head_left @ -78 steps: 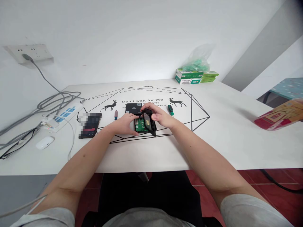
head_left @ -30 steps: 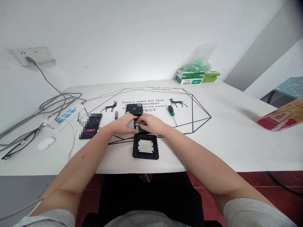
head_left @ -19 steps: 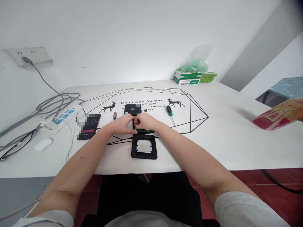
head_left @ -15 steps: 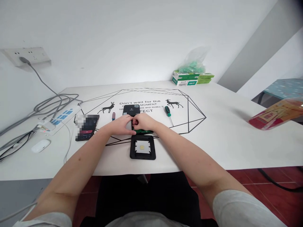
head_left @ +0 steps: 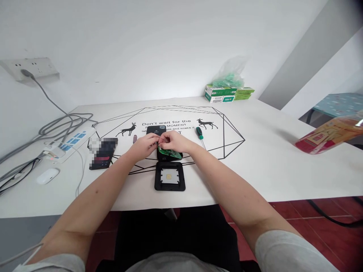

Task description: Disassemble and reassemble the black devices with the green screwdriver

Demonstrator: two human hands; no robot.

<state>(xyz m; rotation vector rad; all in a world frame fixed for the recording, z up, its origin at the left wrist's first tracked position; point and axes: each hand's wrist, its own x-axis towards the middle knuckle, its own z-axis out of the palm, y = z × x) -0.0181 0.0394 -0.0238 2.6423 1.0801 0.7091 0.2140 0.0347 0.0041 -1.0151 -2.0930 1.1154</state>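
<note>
Green circuit board [head_left: 171, 152] is tipped at an angle over its black case base [head_left: 163, 158], middle of the worktop [head_left: 255, 170]. Right hand [head_left: 171, 141] has its fingers pinched narrow on the far-left corner of the board. Left hand [head_left: 145, 145] is right up against it, fingers bunched near the same corner, but honestly can't tell if they're gripping the board, the case or nothing. Also can't see whether the board's far edge touches the case.

Just on the near side lies a square black cover [head_left: 183, 183], inside up, with a silvery metal plate [head_left: 175, 178] set in it and a small yellowish pad [head_left: 169, 176] on that. Green-handled screwdriver [head_left: 199, 133] is off to the right.

Back by the wall, a clear plastic bag [head_left: 234, 68] with green stuff [head_left: 229, 81] in it sits on some green-and-white boxes [head_left: 219, 91].
</note>
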